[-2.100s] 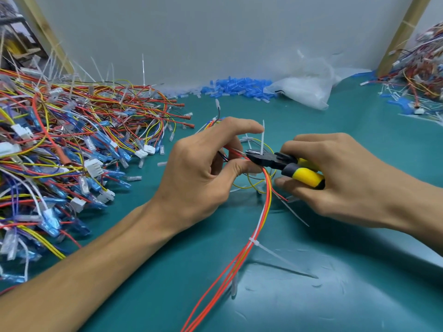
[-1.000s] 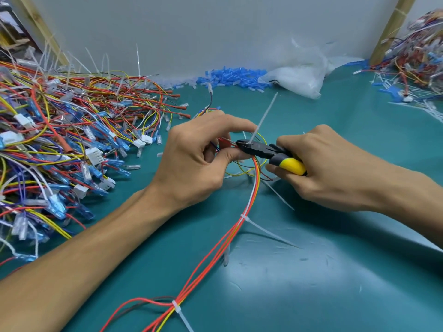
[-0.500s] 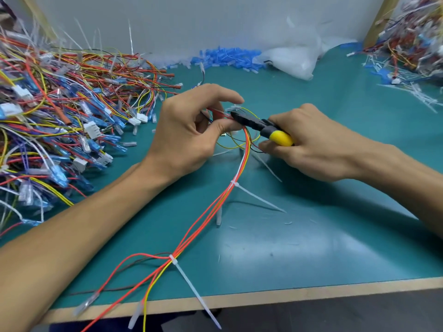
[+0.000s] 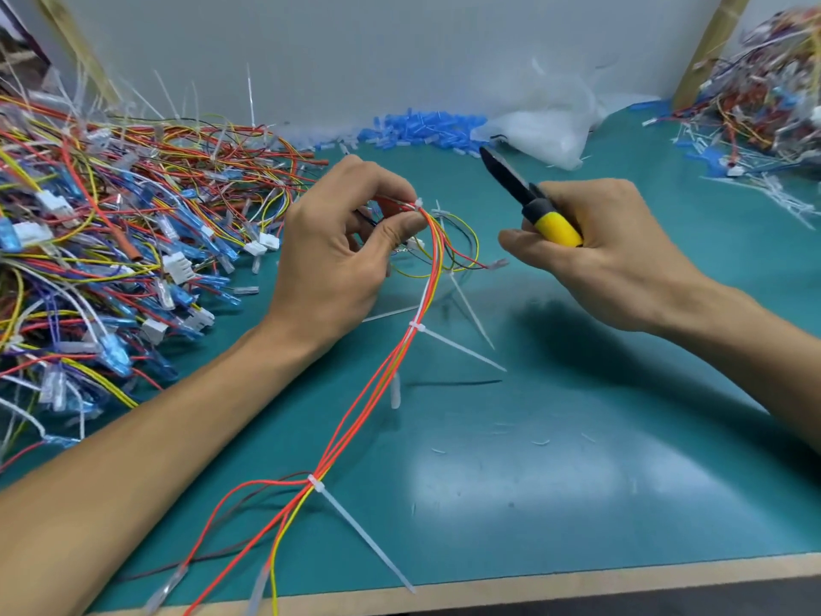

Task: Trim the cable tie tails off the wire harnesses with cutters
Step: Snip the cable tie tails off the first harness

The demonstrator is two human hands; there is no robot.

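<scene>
My left hand (image 4: 337, 255) pinches a wire harness (image 4: 382, 380) of orange, red and yellow wires at its top end, beside a white cable tie head (image 4: 419, 203) with no tail. My right hand (image 4: 608, 255) grips yellow-handled cutters (image 4: 528, 202), their black jaws pointing up and left, apart from the harness. Lower on the harness, a cable tie (image 4: 453, 344) keeps a long white tail sticking out to the right. A third tie (image 4: 355, 526) near the front edge also has its full tail. A loose cut tail (image 4: 472, 309) lies on the mat.
A big heap of harnesses (image 4: 111, 242) fills the left side. Blue connector sleeves (image 4: 422, 126) and a clear plastic bag (image 4: 542, 131) lie at the back. Another wire pile (image 4: 773, 104) sits at the far right. The teal mat (image 4: 577, 460) ends at a wooden table edge (image 4: 533, 584).
The cutters have pulled away from the top tie to the right and tilted upward. The tail that stood up from that tie is gone. The view has tipped down toward the table edge.
</scene>
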